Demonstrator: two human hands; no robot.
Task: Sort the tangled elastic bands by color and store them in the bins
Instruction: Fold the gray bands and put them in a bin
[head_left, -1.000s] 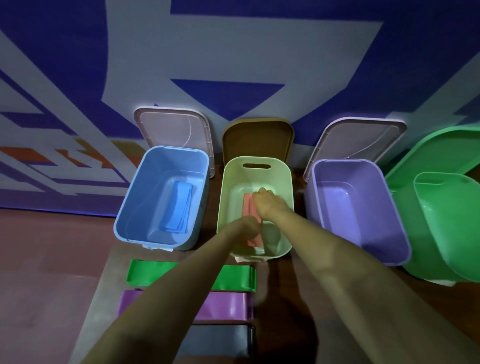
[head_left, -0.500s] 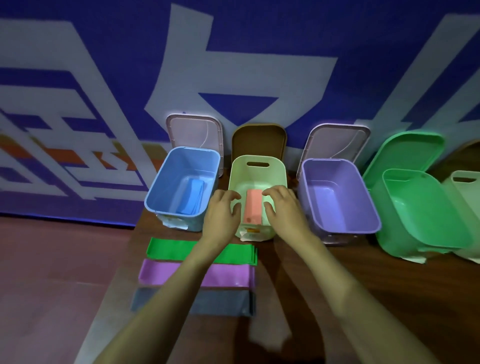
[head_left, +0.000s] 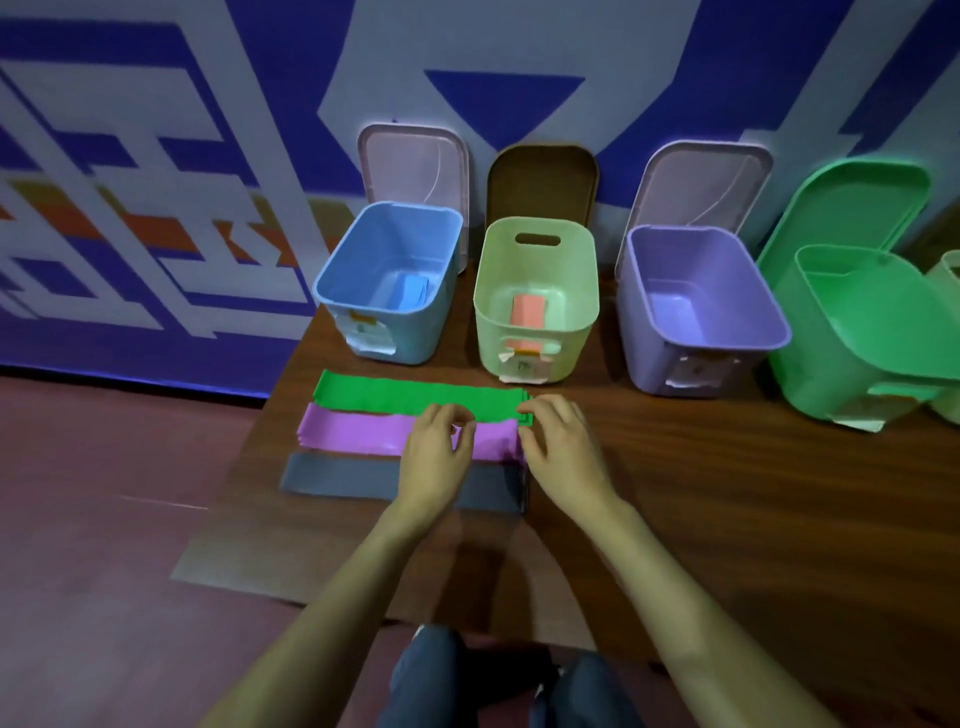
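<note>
Purple band (head_left: 363, 434) under left hand (head_left: 439, 449) — right hand (head_left: 563, 444) at its edge

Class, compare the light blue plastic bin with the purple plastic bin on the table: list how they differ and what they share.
The light blue plastic bin holds a folded blue band; the purple plastic bin shows no band inside. The blue bin stands left of the pale green bin, the purple bin right of it. Both are open, rounded tubs on the wooden table.
</note>
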